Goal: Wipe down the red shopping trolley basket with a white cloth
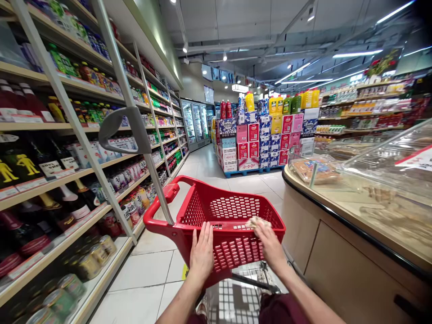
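A red plastic shopping basket (232, 200) with perforated walls stands before me, a grey pole with a grey grip (124, 130) rising from its left end. My left hand (202, 252) lies with its fingers stretched out against the near side, fingertips by the rim, holding nothing. At the right part of the same rim, my right hand (269, 243) presses a crumpled whitish cloth (258, 222) under its closed fingers. Part of the cloth is hidden by the fingers. No goods show inside the basket.
Shelves of bottles and cans (91, 168) run along the left. A glass-topped counter (351, 211) with a dark edge stands close on the right. Stacked drink cartons (256, 139) on a blue pallet stand ahead, with glass-door fridges (195, 121) farther back. Pale floor tiles (141, 274) lie below.
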A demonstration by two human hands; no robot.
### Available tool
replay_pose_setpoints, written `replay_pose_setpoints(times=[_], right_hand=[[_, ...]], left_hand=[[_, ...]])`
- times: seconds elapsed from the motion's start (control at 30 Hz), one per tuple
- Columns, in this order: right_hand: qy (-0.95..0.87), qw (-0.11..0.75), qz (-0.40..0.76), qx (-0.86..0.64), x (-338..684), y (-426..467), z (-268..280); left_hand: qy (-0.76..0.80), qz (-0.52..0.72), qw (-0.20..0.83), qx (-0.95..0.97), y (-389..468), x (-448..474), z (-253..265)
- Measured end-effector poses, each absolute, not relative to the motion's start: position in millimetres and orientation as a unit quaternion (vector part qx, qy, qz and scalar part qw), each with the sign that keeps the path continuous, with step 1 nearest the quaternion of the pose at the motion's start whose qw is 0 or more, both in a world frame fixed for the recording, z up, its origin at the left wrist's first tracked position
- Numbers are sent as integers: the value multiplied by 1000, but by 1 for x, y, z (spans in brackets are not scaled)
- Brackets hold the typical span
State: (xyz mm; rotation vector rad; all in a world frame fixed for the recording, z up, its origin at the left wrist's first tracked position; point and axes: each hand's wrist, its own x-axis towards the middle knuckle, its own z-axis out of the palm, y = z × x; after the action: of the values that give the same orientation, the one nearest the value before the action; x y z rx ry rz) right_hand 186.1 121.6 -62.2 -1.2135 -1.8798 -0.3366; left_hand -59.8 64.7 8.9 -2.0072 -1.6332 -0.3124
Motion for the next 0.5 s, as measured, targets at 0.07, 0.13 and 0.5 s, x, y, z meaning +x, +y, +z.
replay_pose_setpoints(times=[0.07, 0.13, 0.5], right_hand=[[-710, 429, -123, -545, 204, 125, -67], [-692, 426, -111, -572, 211, 126, -68], [-650, 425, -146, -613, 240, 126, -107]], left_hand=[[-600, -114, 262, -747, 63, -58, 7], [-597, -112, 258, -751, 62, -52, 4], [-603, -143, 275, -735, 48, -80, 6]])
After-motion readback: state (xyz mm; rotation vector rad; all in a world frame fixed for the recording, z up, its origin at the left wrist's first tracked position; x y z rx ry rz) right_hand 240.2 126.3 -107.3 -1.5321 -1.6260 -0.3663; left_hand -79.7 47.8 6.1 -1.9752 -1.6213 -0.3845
